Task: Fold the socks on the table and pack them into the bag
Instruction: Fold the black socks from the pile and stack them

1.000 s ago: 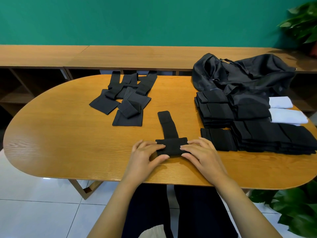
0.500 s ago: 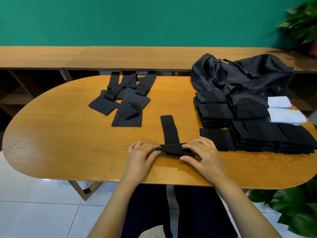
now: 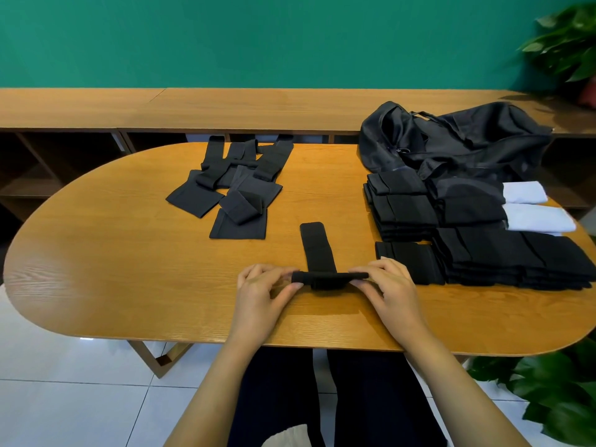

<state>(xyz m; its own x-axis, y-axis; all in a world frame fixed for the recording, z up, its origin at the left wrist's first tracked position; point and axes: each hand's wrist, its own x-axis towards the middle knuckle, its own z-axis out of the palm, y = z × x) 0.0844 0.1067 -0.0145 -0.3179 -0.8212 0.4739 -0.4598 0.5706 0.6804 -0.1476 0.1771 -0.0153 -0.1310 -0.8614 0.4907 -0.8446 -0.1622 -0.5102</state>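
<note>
A person seated at an oval wooden desk [image 3: 129,269] works on a black sock [image 3: 316,250] near the front edge, just ahead of their lap. The left hand [image 3: 261,295] and right hand [image 3: 390,290] each pinch one end of the sock's rolled near end, the fingers [image 3: 267,273] curled over the top of it and the thumbs underneath, so the roll sits crosswise between the two hands. The rest of the sock lies flat on the wood, stretching straight away from the person. A loose pile of unfolded dark socks [image 3: 238,188] lies overlapped toward the far left of the desk, well apart from the hands. On the right side, stacks of folded black socks [image 3: 403,208] stand side by side, with a single folded black sock [image 3: 409,259] just beside the right hand and two folded white socks [image 3: 535,217] at the far right edge. A black bag [image 3: 451,137] lies slumped behind the stacks, touching them at the desk's far right corner. A low wooden shelf unit [image 3: 225,108] runs along a green wall [image 3: 258,37] behind the desk. Leafy plants show at the upper right [image 3: 567,43] and lower right [image 3: 554,391], above a white tiled floor [image 3: 64,398].
</note>
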